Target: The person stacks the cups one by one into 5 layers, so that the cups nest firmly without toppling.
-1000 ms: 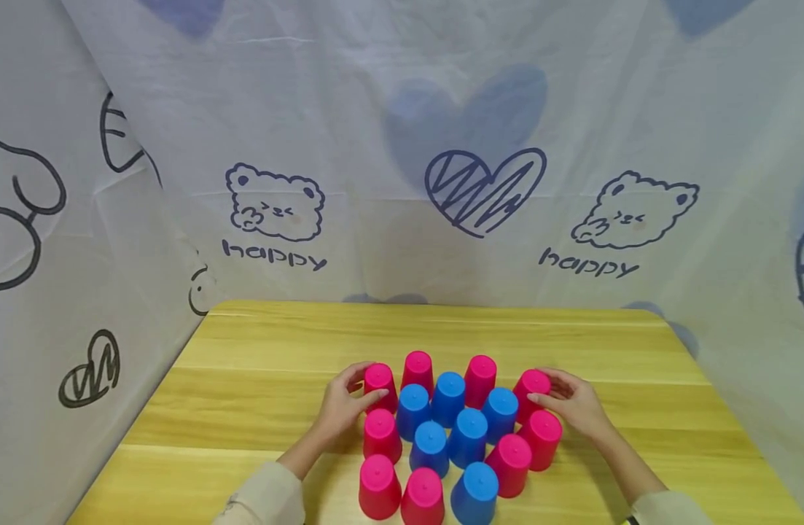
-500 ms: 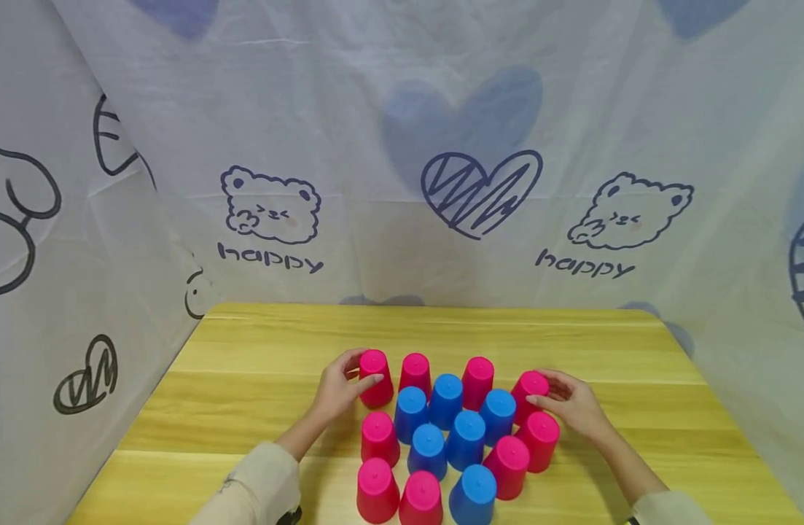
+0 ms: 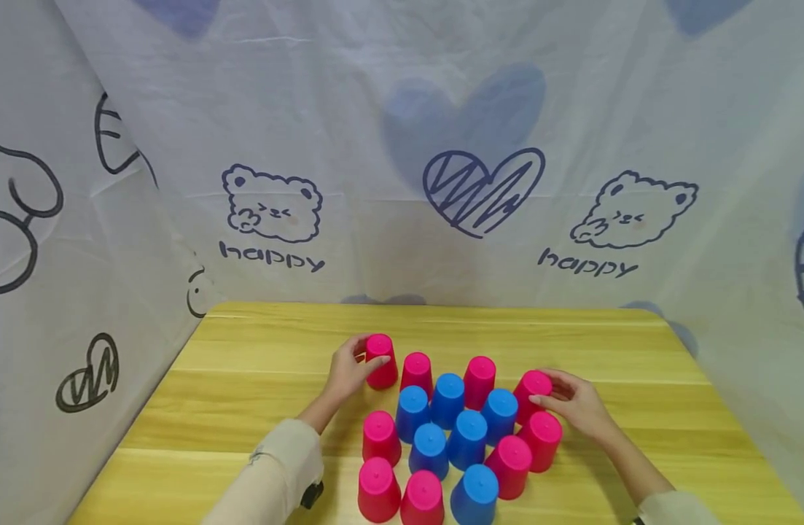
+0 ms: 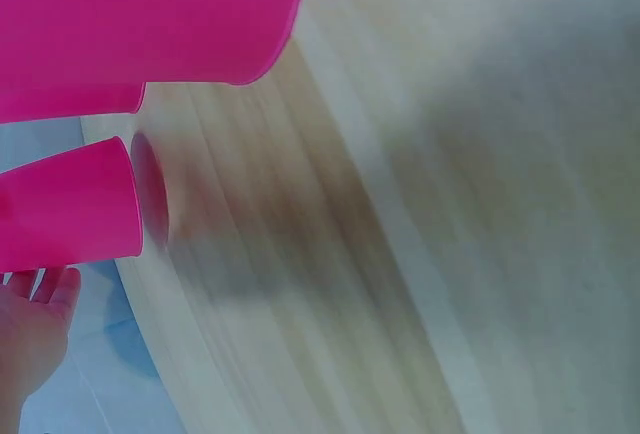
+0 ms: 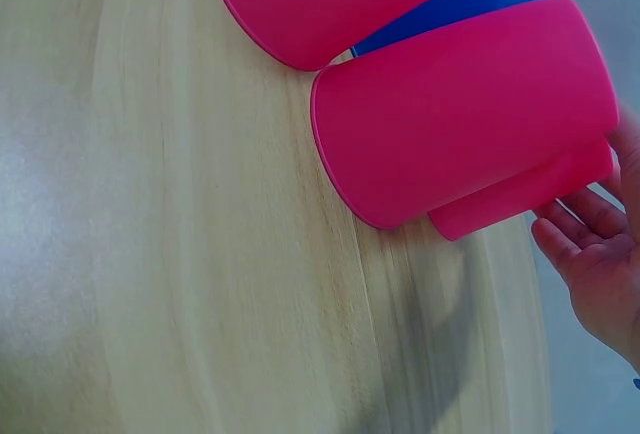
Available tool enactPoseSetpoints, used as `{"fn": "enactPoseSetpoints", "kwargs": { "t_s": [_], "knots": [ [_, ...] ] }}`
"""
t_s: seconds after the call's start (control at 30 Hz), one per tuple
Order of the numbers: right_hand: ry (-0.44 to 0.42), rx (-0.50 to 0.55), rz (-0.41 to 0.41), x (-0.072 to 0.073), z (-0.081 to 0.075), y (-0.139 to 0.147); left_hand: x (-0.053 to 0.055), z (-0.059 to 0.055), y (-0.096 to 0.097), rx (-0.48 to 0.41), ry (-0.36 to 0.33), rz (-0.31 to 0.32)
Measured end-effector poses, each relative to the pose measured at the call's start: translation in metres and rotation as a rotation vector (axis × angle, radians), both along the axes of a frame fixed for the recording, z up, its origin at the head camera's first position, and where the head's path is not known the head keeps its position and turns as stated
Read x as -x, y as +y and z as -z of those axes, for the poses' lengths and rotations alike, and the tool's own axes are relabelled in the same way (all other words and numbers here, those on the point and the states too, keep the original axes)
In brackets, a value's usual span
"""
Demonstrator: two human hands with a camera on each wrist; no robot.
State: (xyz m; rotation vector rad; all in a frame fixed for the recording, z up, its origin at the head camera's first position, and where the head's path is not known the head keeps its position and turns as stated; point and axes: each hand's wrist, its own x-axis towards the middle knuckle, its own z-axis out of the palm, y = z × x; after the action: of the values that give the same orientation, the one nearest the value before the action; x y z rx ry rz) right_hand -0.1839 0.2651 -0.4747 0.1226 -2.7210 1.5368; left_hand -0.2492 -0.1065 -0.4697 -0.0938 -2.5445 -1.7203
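Upside-down pink and blue plastic cups stand close together on the table. At the group's far left, my left hand (image 3: pixel 349 373) grips a pink cup (image 3: pixel 380 362), thumb in front and fingers behind. In the left wrist view that pink cup (image 4: pixel 70 206) appears lifted, its rim just off the wood. On the far right, my right hand (image 3: pixel 577 405) holds another pink cup (image 3: pixel 530 397) between thumb and fingers. A nearer pink cup (image 5: pixel 465 109) partly hides the held pink cup (image 5: pixel 520 194) in the right wrist view.
Several blue cups (image 3: pixel 468 440) fill the middle of the group, with pink cups (image 3: pixel 379 437) around them. The wooden table (image 3: pixel 244 394) runs back to a white printed cloth (image 3: pixel 375 240). Another cloth (image 3: pixel 100 292) hangs on the left.
My left hand has carried its pink cup away from me, out of the left column toward the back of the table. The right hand stays at its cup.
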Motion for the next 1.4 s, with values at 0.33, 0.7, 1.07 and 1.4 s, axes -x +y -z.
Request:
{"fn": "enactPoseSetpoints", "kwargs": {
  "t_s": [0.33, 0.7, 1.07, 1.4],
  "knots": [
    [-0.018, -0.001, -0.007, 0.0, 0.001, 0.0, 0.013, -0.006, 0.011, 0.051, -0.011, 0.039],
    [-0.03, 0.008, -0.006, -0.002, 0.0, 0.001, 0.021, -0.01, 0.025, 0.12, -0.046, 0.13],
    [0.01, -0.015, -0.052, 0.0, -0.002, 0.002, 0.031, -0.015, 0.033, 0.202, -0.08, 0.162],
    [0.012, -0.026, -0.075, 0.0, -0.009, 0.002, 0.039, -0.018, 0.04, 0.237, -0.051, 0.195]
  ]
}}
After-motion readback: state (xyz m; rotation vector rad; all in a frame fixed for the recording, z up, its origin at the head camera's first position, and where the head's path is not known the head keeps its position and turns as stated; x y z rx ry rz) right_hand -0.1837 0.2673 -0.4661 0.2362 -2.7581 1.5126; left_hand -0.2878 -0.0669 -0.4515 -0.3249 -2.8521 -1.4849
